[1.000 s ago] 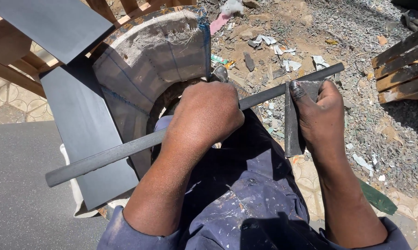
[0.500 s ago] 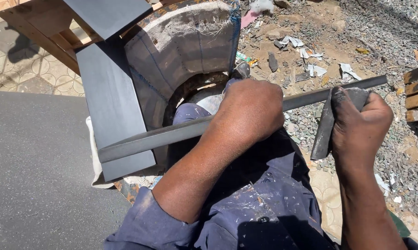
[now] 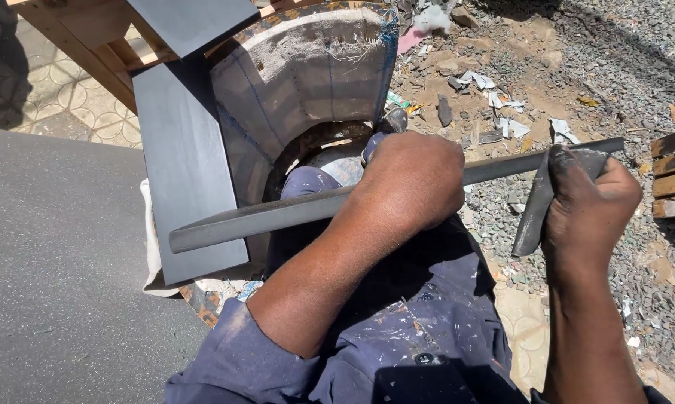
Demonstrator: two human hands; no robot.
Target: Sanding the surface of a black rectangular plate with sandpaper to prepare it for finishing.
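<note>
Left hand [image 3: 408, 183]: fist closed around the middle of the rod [image 3: 278, 217], knuckles up, gripping it fully.

Right hand [image 3: 588, 206]: closed on a folded grey sheet [image 3: 536, 206], pressing it around the rod near the rod's right end; fingers dusted dark grey.

Rod: long, dark grey, slightly tapered. Runs across the lap from 8 o'clock to 2 o'clock, low end just above the dark panel's lower corner, high end passing beyond the right hand over the gravel.

Sheet: hangs from the right hand toward 7 o'clock, touching the rod at its top. Whether it is abrasive paper or cloth cannot be told.

Trousers [image 3: 420, 329]: dark blue, flecked with pale paint, at 6 o'clock below both hands.

Sack [image 3: 300, 82]: coarse woven, stood open, at 12 o'clock of the left hand, rim frayed.

Panel [image 3: 184, 164]: flat, dark grey, at 9 o'clock of the left hand, leaning beside the sack; a second panel [image 3: 191, 22] above it at 11 o'clock.

Wood frame [image 3: 90, 45]: pale timber, at 11 o'clock, under the panels.

Slab [image 3: 53, 269]: grey, rough, at 8 o'clock.

Gravel [image 3: 577, 67]: stones and paper scraps, from 1 to 4 o'clock.
</note>
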